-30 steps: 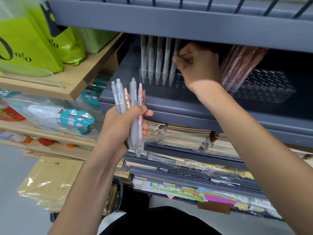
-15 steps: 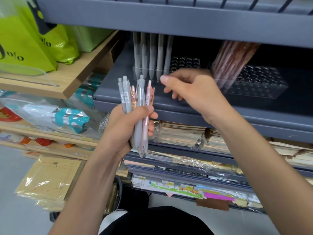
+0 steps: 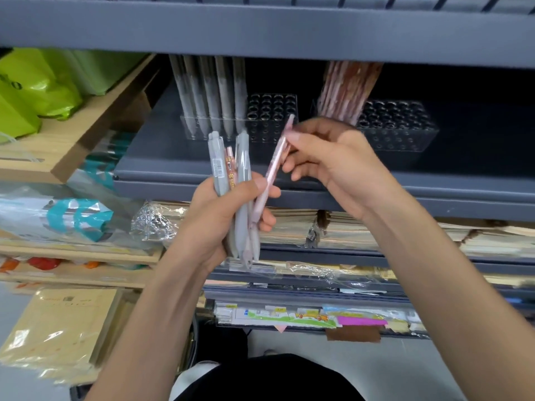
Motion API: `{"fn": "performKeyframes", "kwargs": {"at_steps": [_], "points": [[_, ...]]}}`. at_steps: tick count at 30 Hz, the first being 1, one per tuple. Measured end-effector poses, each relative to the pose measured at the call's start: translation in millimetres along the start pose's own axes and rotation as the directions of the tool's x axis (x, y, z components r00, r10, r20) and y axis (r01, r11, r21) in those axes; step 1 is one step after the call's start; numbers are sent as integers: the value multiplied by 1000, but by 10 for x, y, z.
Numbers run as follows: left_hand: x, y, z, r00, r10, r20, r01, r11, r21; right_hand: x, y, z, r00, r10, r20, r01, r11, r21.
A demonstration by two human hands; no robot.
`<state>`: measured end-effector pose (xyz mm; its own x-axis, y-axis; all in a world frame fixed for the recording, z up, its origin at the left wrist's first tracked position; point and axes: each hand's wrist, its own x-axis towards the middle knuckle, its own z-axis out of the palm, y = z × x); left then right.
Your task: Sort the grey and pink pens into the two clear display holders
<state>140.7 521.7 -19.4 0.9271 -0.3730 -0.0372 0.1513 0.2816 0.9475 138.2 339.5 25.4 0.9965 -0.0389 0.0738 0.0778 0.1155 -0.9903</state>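
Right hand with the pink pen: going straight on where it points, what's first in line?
Right hand points up-left; likely the left clear holder, at its empty holes beside the grey pens. Depth unclear.

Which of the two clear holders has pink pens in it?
The right holder, with pink pens leaning at its left end; the left holder holds upright grey pens.
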Motion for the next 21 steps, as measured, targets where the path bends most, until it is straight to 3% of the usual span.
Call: {"fn": "performKeyframes", "kwargs": {"at_steps": [2,4,8,11,13,16,21], "points": [[12,-13,53,1000,0,7,0,1000,-7,-60,-42,-128,984,-102,-143,118,987,113],[28,-33,112,1000,-3,21,3,1000,-30,-113,-90,-292,921,-232,-312,281,952,121],[59,-53,222,999,-15,30,17,996,-83,-191,-173,-636,666,-487,-566,503,852,-142],[79,-59,278,1000,-19,1,19,993,-113,-194,-209,-764,488,-621,-613,540,767,-348],[86,-61,296,1000,-26,-14,24,991,-132,-166,-210,-785,421,-670,-612,514,732,-447],[93,-52,289,999,-31,-24,28,993,-117,-95,-183,-793,390,-721,-573,461,691,-557],[92,-33,268,999,-21,-51,16,995,-98,44,-117,-875,464,-738,-490,370,664,-650]]}}
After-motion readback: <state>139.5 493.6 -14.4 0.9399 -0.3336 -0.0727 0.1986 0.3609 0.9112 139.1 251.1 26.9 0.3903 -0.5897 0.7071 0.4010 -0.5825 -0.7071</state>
